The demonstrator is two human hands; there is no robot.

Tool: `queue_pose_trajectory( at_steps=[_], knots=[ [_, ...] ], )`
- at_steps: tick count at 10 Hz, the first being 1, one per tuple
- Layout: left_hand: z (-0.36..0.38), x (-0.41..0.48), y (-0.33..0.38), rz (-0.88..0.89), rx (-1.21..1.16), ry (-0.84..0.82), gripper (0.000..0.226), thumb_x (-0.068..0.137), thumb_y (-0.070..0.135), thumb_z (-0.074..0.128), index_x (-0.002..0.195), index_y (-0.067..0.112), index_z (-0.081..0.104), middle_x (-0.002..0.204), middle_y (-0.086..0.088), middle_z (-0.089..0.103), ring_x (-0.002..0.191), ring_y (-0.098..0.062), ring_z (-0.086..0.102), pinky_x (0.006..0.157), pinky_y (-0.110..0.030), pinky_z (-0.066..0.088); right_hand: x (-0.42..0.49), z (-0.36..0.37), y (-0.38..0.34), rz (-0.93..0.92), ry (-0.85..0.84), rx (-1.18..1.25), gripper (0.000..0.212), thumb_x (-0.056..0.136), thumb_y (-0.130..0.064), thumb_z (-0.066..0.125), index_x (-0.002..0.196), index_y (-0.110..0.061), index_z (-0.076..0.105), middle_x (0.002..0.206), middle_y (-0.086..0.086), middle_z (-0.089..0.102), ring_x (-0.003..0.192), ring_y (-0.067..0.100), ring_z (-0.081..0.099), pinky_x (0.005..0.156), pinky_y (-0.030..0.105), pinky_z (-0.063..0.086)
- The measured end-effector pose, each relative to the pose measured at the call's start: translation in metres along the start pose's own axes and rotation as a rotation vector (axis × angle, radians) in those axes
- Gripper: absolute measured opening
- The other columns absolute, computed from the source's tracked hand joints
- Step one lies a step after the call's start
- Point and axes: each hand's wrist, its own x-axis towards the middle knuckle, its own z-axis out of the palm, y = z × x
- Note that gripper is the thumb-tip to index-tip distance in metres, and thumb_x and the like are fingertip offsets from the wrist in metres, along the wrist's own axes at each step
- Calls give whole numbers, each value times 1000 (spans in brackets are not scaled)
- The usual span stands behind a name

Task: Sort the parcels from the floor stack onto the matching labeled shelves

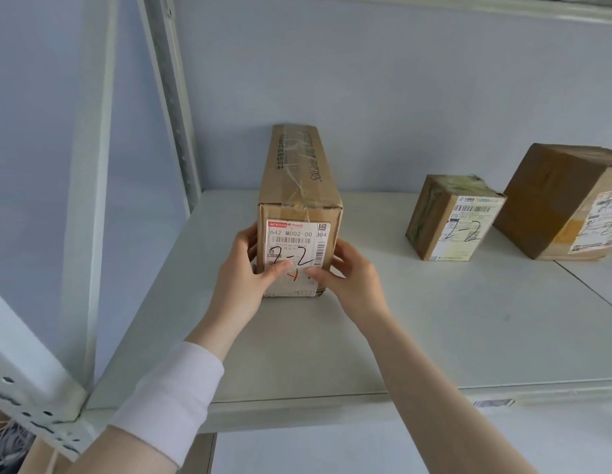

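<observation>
Left hand (pixel 244 271) and right hand (pixel 349 271): thumbs pressed on the near label face, fingers curled round either side, both clasping the long parcel (pixel 299 186), marked 2-2. Parcel: standing on the shelf (pixel 434 336), long axis running straight away from the hands toward the back wall; both hands equally near. Probable next move: push inward, release. Well apart to the right: small parcel (pixel 448 220), large parcel (pixel 554 200).

Pale blue wall (pixel 383 83), even light
</observation>
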Motion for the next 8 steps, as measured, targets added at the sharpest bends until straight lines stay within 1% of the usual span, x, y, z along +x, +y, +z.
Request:
queue_pose_trajectory(
  at_steps=[1,3,4,5,6,7,8],
  knots=[
    [1,1,-1,0,-2,-3,63,79,12,73,133,12,41,117,13,53,109,1,47,71,9,35,1,-2,1,1,-2,8,63,74,-11,78,131,-13,53,117,-3,68,111,10,62,91,24,52],
    [5,-3,-2,-2,-38,-7,58,80,9,71,130,9,41,116,9,54,108,-2,48,70,9,35,2,-4,1,-5,-22,-4,66,74,-14,78,134,-18,51,120,-6,66,114,7,59,94,24,50],
    [5,-4,-2,-9,-53,-5,58,81,10,70,131,8,41,115,10,54,109,-2,48,70,9,34,2,-4,2,5,-37,9,67,75,-13,77,136,-18,49,122,-4,65,116,9,58,93,22,51],
    [6,-5,0,4,-54,-6,59,82,12,69,133,10,39,117,11,53,109,-2,47,72,4,37,0,-3,0,12,-44,8,68,76,-15,76,138,-19,47,125,-4,63,118,9,56,94,24,50],
    [7,-6,-1,-5,-39,-8,60,84,16,68,135,14,37,117,11,53,106,-2,48,83,-11,36,-1,-2,2,25,-48,-8,74,76,-20,76,142,-20,42,130,-4,60,121,10,54,101,34,47],
    [6,-9,-1,-31,-48,-19,62,84,16,68,137,14,36,123,5,56,115,-10,52,92,-23,39,-12,-4,-6,57,-34,-36,82,77,-22,76,146,-18,32,140,0,51,128,13,48,106,32,41],
    [4,-13,-4,-64,-62,-8,70,83,16,69,142,15,31,138,0,49,130,-15,45,107,-33,38,-23,-8,-12,81,2,-34,83,78,-23,75,147,-17,29,143,2,45,131,16,44,106,30,39]
  ],
)
